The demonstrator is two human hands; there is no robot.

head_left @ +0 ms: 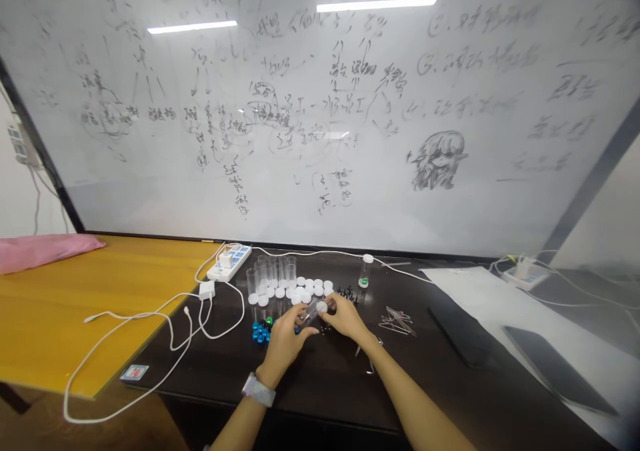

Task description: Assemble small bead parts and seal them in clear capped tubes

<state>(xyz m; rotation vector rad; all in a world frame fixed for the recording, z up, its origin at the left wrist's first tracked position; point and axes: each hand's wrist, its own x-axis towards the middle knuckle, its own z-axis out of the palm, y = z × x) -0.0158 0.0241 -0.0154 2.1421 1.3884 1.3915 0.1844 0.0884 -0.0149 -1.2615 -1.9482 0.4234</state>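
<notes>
My left hand (287, 338) is closed round a clear plastic tube (311, 312), which lies tilted above the dark table. At the tube's right end, the fingers of my right hand (345, 318) pinch a white cap (322, 307); I cannot tell if it is fully on. Blue balls (260, 333) and a green ball (269, 320) lie beside my left hand. Several clear tubes (273, 271) stand upright behind, with loose white caps (310, 284) near them. Small black pieces (347, 294) lie in a pile behind my right hand. A capped tube (366, 271) with something green inside stands farther back.
A white power strip (230, 262) with looping white cables (170, 318) lies at the left. Thin metal pins (397, 321) are scattered right of my hands. Farther right are a black flat object (455, 336) and a dark tablet-like slab (557, 368). A whiteboard (320, 191) rises behind the table.
</notes>
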